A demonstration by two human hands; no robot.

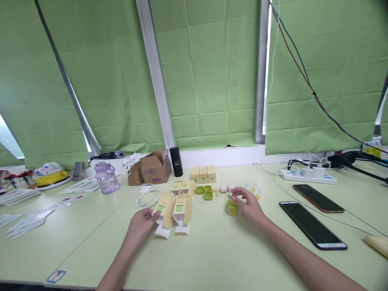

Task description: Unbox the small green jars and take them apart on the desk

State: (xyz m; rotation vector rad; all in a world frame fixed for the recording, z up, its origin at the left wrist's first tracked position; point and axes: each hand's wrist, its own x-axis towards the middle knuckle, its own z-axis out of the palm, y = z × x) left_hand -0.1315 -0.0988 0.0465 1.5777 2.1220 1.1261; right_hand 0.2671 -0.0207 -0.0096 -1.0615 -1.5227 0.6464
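Foreground: touching near corner of flat carton with loosely curled left hand, long axis running away from wrist. Farther right: pinching green case in right hand, just left of palm; spare cases lying beyond.

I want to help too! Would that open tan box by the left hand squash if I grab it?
Probably: the tan box looks like thin card with an open flap, so it likely bends. Lying flat, it should slide, not roll, and seems light.
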